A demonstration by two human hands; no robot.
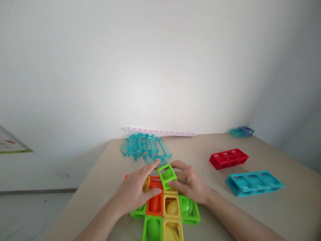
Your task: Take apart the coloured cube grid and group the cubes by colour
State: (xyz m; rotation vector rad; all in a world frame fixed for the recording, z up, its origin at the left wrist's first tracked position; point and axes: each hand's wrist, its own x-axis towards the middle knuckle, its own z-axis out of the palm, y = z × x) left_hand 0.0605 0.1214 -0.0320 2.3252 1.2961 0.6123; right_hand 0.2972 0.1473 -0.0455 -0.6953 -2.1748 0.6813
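Observation:
My right hand (190, 180) grips a small green block (167, 175) between thumb and fingers, tilted over the far end of a joined group of blocks. That group has orange (154, 205), yellow (172, 207) and green (190, 209) hollow blocks with rounded pieces inside. Resting over the group's left side is my left hand (136, 189), its thumb and fingers apart, the thumb on an orange block. Part of the group is hidden under both hands.
Behind the hands lies a pile of clear blue pieces (142, 145), with a patterned strip (160, 131) along the wall. A red frame (228, 158) and a blue frame (254, 183) lie at right. A dark blue block (246, 131) sits in the far right corner.

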